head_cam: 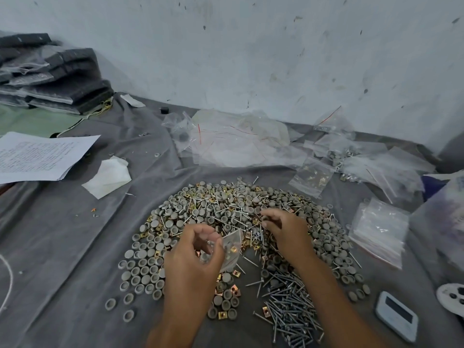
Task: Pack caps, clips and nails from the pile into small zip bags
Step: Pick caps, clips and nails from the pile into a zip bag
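A wide pile (221, 207) of grey round caps, gold square clips and steel nails lies on the grey cloth (62, 234). Most nails (291, 307) are heaped at the pile's front right. My left hand (193, 254) holds a small clear zip bag (232, 247) by its mouth, just above the pile's near middle; a gold clip shows inside the bag. My right hand (283, 227) reaches into the pile's centre right with its fingers curled down on the parts. What the fingertips pinch is hidden.
Empty zip bags (379, 232) are stacked at the right; filled bags (313, 177) and loose plastic (238, 139) lie behind the pile. Printed paper sheets (40, 156), a white tissue (110, 177) and dark foam packs (55, 76) sit left. A white timer (396, 315) lies front right.
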